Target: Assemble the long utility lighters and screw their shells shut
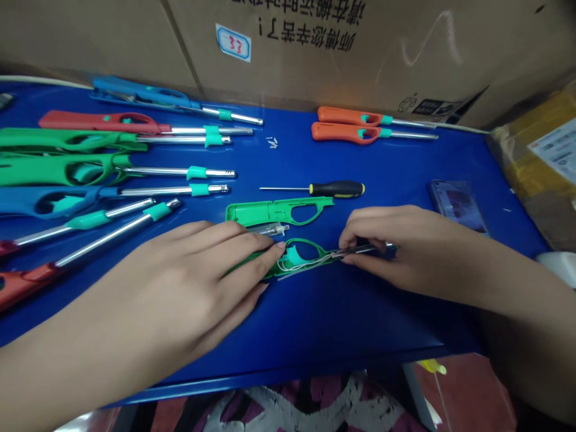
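A green lighter body (300, 258), opened up with a teal trigger and white wires showing, lies on the blue table (315, 324). My left hand (193, 276) rests flat over its handle end, fingers pressing it down. My right hand (396, 246) pinches the metal tube (360, 249) at its nozzle end. Just behind lies the other green shell half (279, 211), with a small clear part (272, 228) beside it. A black and yellow screwdriver (324, 189) lies further back.
Several long-nosed lighters in green, blue and red (112, 171) lie at the left. Two orange ones (360, 125) sit at the back right. A phone (456, 204) lies at the right. Cardboard boxes (315, 48) wall the back. Tiny screws (272, 142) lie near the middle.
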A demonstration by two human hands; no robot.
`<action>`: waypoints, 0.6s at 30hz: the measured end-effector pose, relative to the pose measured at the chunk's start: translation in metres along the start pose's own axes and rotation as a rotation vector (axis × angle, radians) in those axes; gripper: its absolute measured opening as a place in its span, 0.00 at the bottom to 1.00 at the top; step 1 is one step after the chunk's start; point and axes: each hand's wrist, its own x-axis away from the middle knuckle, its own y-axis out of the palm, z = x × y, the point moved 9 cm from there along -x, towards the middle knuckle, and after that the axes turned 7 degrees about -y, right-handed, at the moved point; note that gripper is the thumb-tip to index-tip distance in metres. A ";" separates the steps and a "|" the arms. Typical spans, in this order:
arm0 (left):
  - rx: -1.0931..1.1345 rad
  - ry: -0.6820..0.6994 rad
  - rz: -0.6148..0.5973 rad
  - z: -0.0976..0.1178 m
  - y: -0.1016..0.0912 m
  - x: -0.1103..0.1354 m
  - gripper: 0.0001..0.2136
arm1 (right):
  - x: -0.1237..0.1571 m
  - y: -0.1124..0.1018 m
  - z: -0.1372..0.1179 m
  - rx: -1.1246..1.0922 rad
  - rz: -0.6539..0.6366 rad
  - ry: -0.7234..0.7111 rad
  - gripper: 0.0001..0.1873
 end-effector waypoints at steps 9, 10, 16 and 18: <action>0.055 0.015 -0.008 -0.001 0.005 -0.001 0.17 | -0.003 0.003 -0.011 0.157 -0.006 -0.040 0.07; 0.058 0.011 -0.012 -0.002 0.005 -0.001 0.18 | -0.005 0.004 -0.010 0.111 -0.007 -0.031 0.07; 0.067 -0.003 -0.050 -0.004 0.006 -0.003 0.21 | -0.008 0.004 -0.007 -0.031 0.004 -0.043 0.05; 0.075 -0.012 -0.057 -0.005 0.006 -0.004 0.22 | -0.008 0.003 -0.005 -0.031 0.016 -0.038 0.05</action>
